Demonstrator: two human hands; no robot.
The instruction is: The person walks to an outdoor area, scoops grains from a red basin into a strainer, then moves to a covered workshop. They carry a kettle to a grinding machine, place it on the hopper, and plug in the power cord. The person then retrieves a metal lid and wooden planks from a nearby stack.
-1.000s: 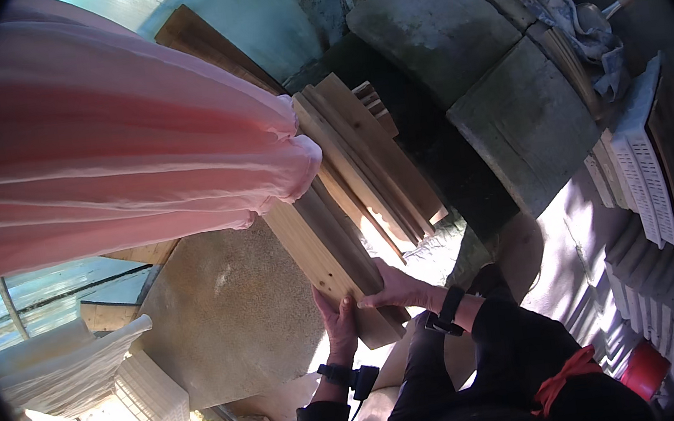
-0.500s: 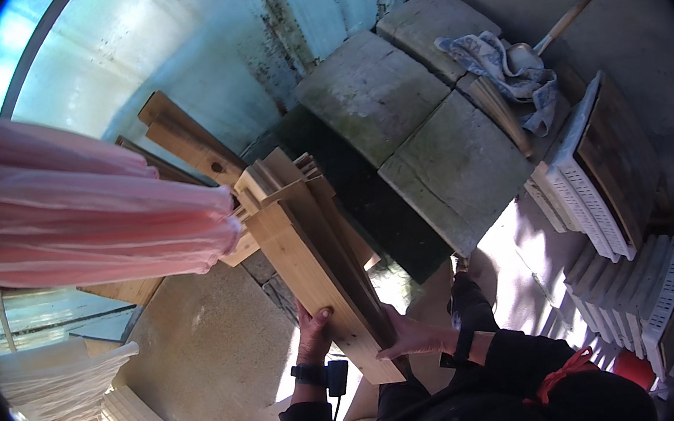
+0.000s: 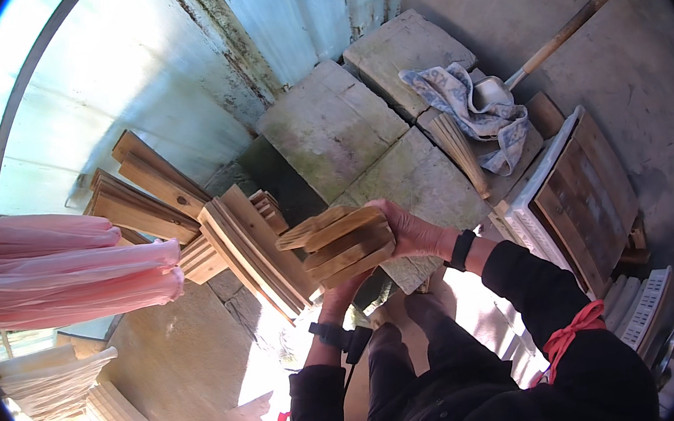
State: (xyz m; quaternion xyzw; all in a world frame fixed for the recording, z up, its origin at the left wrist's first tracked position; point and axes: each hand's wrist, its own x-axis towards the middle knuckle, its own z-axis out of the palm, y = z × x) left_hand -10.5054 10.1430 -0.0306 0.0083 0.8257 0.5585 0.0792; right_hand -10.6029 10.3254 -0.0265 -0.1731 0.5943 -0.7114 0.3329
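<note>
Between my two hands is a small stack of wooden boards (image 3: pixel 350 247), seen nearly end-on with its cut ends toward me. My right hand (image 3: pixel 411 233) is wrapped round its right side. My left hand (image 3: pixel 343 295) grips it from below on the left, with the fingers partly hidden by the wood. Just left of the held stack, a pile of wooden boards (image 3: pixel 247 247) stands tilted at the near end of the stone slabs. Behind that pile, more planks (image 3: pixel 152 178) lean near the pale blue wall.
Stone slabs (image 3: pixel 335 122) lie ahead, with a patterned cloth (image 3: pixel 467 106) and a wooden-handled tool (image 3: pixel 576 30) at their right. White plastic crates with a wooden panel (image 3: pixel 588 196) stand at right. Pink fabric (image 3: pixel 66 265) hangs at left above a flat board (image 3: pixel 178 356).
The held boards have come away from the pile and turned end-on toward me. My right hand has moved up and forward along their side. My view has shifted a little.
</note>
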